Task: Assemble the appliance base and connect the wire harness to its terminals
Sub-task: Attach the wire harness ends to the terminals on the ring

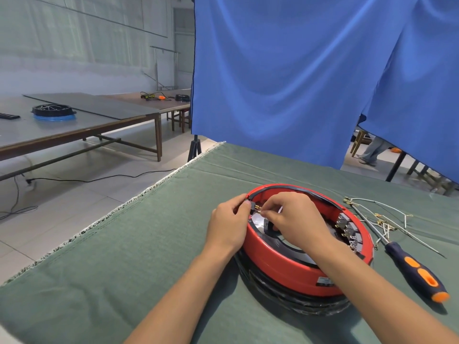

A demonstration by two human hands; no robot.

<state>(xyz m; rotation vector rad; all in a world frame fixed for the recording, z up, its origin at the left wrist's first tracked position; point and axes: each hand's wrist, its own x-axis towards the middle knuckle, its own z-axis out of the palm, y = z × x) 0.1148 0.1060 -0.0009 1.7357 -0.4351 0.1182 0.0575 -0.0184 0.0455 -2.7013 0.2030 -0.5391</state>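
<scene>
A round red appliance base (pixel 285 271) lies on a green cloth (pixel 124 256), with a black ring under it and several small switches with brass terminals (pixel 346 228) along its inner right wall. My left hand (pixel 229 223) grips the base's far-left rim and pinches a small black socket part (pixel 252 207) there. My right hand (pixel 290 217) reaches inside the base and pinches a small brass terminal (pixel 259 209) at that part. A loose wire harness (pixel 382 219) with brass ends lies on the cloth to the right of the base.
A screwdriver (pixel 419 273) with a dark blue and orange handle lies right of the base, its shaft under the wires. A blue curtain (pixel 310 70) hangs behind the table. The cloth's left edge runs diagonally; other tables with a similar base (pixel 53 112) stand far left.
</scene>
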